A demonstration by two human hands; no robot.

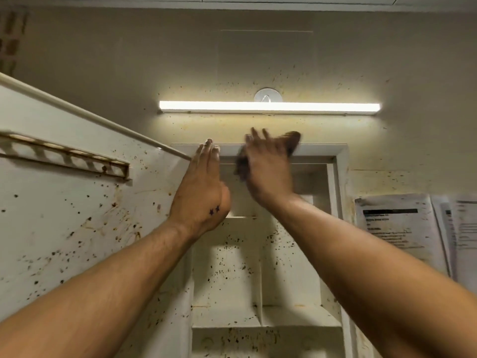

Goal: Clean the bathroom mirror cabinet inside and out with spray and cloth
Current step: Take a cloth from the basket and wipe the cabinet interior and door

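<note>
White door (64, 202): standing open at nine o'clock, spattered brown.
Left hand (204, 187): fingers straight, together, bracing on the top edge of the cabinet frame (322, 150).
Brown cloth (293, 142): soft, light, bunching at twelve o'clock on that frame; probably handling best palmed flat.
Right hand (265, 174): blurred, fingers splaying, pressing the cloth.
Room: light bar (268, 106) hanging near above; papers (395, 223) crowding three o'clock.

- Shining warm and hard from the strip light (269, 107) on the wall, blowing out to glare along the tube.
- Dimming toward the ceiling and top corners.
- Smearing with motion blur over the right grip (268, 174) and cloth (293, 144).
- Bowing straight edges near the borders.
- Softening the papers (395, 223) at right.
</note>
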